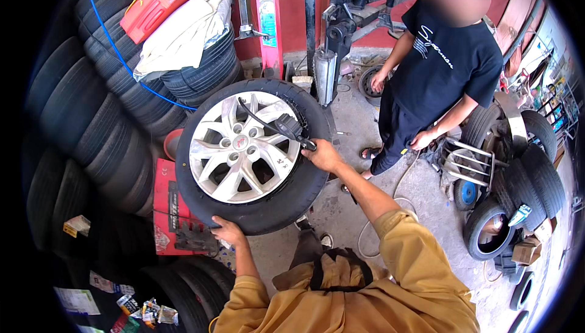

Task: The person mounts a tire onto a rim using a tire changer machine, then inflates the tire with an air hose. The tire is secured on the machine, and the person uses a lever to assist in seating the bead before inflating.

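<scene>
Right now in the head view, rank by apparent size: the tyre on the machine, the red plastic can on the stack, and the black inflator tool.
1. Tyre
2. Red can, though it sits farther away
3. Inflator tool

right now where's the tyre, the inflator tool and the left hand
tyre [277,208]: head view, on the black sidewall at the lower right of the wheel
inflator tool [287,127]: head view, on its black body over the silver rim
left hand [228,232]: head view, on the back of the hand at the tyre's lower edge

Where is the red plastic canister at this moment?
In the head view, the red canister lies at the upper left, on top of the stacked tyres, beside a crumpled pale cloth.
</scene>
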A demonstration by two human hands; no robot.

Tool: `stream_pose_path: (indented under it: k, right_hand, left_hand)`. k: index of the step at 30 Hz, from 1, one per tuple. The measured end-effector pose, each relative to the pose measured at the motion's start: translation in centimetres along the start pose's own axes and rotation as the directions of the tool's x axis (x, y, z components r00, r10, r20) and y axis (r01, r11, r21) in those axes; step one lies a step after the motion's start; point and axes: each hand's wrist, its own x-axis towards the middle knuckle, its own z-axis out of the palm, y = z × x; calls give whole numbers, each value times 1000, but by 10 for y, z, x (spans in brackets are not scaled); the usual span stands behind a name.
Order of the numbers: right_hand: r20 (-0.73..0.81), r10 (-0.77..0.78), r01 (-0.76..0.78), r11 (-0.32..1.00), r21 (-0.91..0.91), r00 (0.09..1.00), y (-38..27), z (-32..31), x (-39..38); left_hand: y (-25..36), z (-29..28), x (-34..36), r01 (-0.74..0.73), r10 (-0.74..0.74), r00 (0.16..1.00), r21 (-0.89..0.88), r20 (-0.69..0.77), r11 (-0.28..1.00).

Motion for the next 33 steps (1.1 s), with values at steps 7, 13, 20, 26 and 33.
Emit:
stream_pose_path:
  k: [7,13,20,26,33]
  right_hand:
    - [-23,-10,12,996,94,1000,16,8,-25]
    - [-51,11,-3,988,154,999,24,10,-33]
    - [-55,-15,25,982,190,998,41,29,-51]
    - [-3,26,-25,969,248,1000,38,39,-73]
    - [11,74,-74,972,222,997,45,41,-94]
  left_hand:
    - [12,-31,48,46,-32,997,-216,70,975]
    - [26,-33,82,-32,92,981,-325,170,945]
    - [1,-6,142,-87,184,944,-330,275,940]
    - [13,0,182,-92,248,897,-396,366,914]
    - [50,-11,205,-184,186,889,-44,419,982]
